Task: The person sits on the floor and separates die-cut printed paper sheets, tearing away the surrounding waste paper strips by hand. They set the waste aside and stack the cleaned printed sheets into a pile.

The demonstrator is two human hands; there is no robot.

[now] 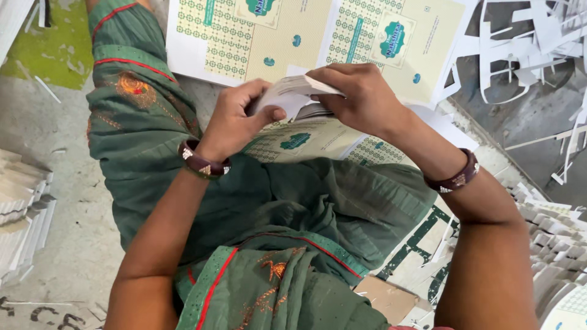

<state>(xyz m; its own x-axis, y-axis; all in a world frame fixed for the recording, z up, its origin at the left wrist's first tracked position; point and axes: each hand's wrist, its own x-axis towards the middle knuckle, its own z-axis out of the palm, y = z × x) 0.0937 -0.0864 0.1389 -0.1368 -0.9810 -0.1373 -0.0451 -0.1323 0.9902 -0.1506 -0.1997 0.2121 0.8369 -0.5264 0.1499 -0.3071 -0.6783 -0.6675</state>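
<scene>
Both hands grasp a thin stack of white die-cut card sheets [293, 93] at centre frame, the left hand [235, 122] pinching its edge from seven o'clock, the right hand [361, 98] clasping it from three o'clock, above cream printed cardboard sheets [306, 36] at twelve o'clock.

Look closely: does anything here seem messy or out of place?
Yes. White offcuts lie tangled on the grey floor at upper right, loose rather than stacked. Otherwise, both hands, left and right, hold a neat card stack over printed sheets.
</scene>
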